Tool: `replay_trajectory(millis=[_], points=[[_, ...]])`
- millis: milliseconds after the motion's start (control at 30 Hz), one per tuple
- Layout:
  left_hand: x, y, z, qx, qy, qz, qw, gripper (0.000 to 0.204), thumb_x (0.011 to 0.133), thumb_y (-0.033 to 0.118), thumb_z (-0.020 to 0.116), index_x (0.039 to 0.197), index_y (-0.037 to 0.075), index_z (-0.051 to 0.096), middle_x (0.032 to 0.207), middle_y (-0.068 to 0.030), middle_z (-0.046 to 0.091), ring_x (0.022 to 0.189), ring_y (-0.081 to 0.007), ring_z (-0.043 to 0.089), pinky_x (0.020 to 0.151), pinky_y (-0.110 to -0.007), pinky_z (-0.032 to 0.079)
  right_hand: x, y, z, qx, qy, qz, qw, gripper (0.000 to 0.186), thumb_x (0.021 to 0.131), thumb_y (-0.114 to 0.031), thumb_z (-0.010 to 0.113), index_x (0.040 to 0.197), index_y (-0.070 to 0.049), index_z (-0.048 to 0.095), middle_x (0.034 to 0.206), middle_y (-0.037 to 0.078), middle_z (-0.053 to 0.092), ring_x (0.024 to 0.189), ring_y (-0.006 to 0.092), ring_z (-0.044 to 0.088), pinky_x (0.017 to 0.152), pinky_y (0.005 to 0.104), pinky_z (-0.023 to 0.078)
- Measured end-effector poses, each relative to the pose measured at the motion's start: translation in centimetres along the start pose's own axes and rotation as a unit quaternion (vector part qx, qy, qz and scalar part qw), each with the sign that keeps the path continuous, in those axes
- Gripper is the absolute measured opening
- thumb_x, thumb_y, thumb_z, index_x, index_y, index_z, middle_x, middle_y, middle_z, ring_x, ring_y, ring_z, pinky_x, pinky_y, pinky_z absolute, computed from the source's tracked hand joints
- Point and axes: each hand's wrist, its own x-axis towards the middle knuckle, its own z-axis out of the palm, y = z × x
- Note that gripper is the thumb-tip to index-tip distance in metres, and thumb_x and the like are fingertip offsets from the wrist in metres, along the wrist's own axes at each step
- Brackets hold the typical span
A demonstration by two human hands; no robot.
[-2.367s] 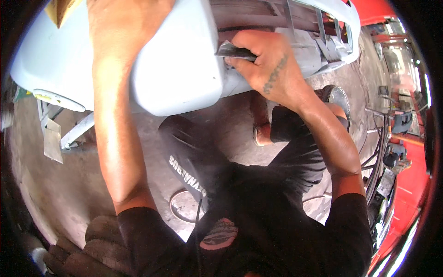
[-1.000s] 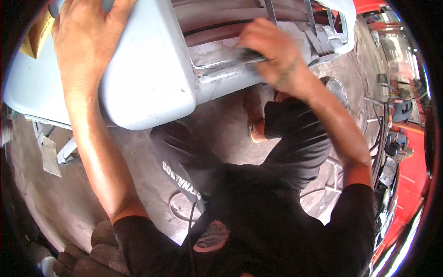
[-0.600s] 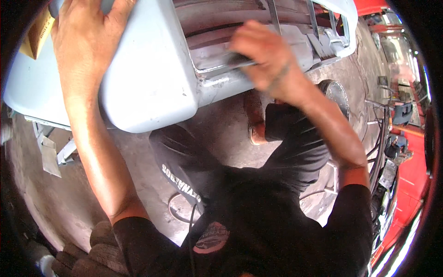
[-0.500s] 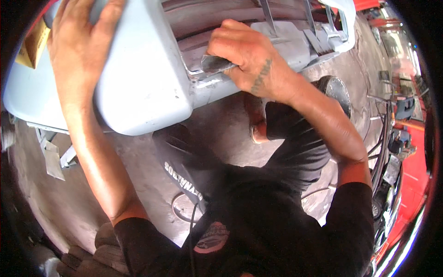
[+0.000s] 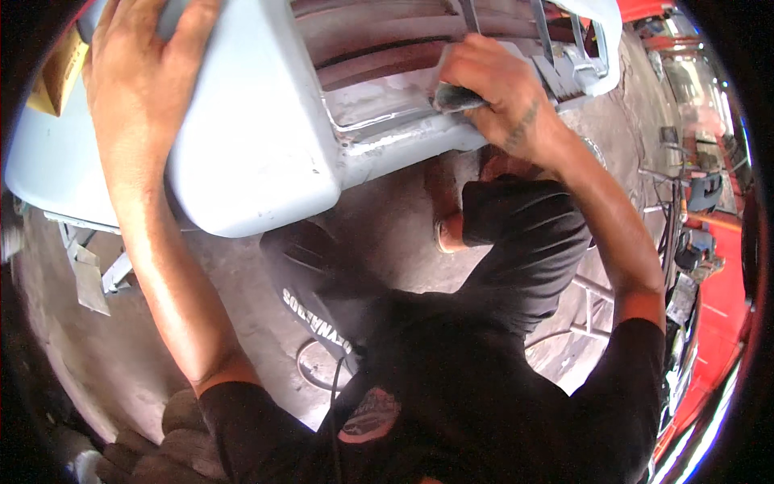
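Observation:
A large pale blue-grey car bumper (image 5: 250, 153) stretches across the top of the view, with a slatted opening on its right side. My left hand (image 5: 137, 97) lies on its left part, fingers spread and the tips cut off by the upper edge. My right hand (image 5: 506, 93) is closed around a folded piece of dark grey sandpaper (image 5: 456, 98), held at the lower rim of the opening. To the left of that hand, the rim has a scuffed, whitish patch (image 5: 379, 141).
A yellow-brown cardboard piece (image 5: 60, 73) sits at the upper left beyond my left hand. Metal stand legs (image 5: 117, 270) show under the bumper. A red vehicle panel (image 5: 726, 323) and assorted parts line the right side. A hose loop (image 5: 310, 367) lies on the concrete floor.
My right hand has moved to the right along the opening's lower rim with the sandpaper, uncovering the scuffed patch. My left hand stays in place on the bumper.

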Motion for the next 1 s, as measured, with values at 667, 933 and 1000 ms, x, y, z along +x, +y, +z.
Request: replay_trajectory(millis=[667,933,1000], points=[[-0.4,-0.3,-0.3,0.043,0.013,0.022,0.999,0.044,0.094,0.023,0.065,0.126,-0.007,0.066,0.141,-0.0276,0.06,0.138,-0.0434,0.051,0.117,-0.049,0.037,0.9,-1.7,1.2,0.009,-0.013,0.018,1.0,0.03,0.066,0.003,0.07,0.093,-0.003,0.06,0.086,0.014,0.062,0.091,0.0392,0.064,0.095,0.0503,0.048],[-0.5,1.2,-0.2,0.107,-0.002,0.007,0.994,0.05,0.097,0.032,0.061,0.131,-0.005,0.065,0.145,-0.0264,0.058,0.142,-0.045,0.046,0.119,-0.054,0.035,3.1,-3.8,4.2,0.026,0.067,-0.016,0.997,0.028,0.069,-0.001,0.068,0.095,-0.005,0.062,0.091,0.01,0.063,0.089,0.033,0.062,0.086,0.0459,0.049],[-0.5,1.5,-0.5,0.096,-0.002,0.006,0.995,0.052,0.098,0.035,0.059,0.132,-0.004,0.065,0.147,-0.0254,0.056,0.144,-0.0444,0.044,0.12,-0.055,0.034,2.4,-3.2,3.2,-0.021,0.049,-0.019,0.998,0.027,0.069,-0.002,0.068,0.095,-0.006,0.062,0.091,0.009,0.063,0.09,0.0316,0.062,0.085,0.0442,0.049]])
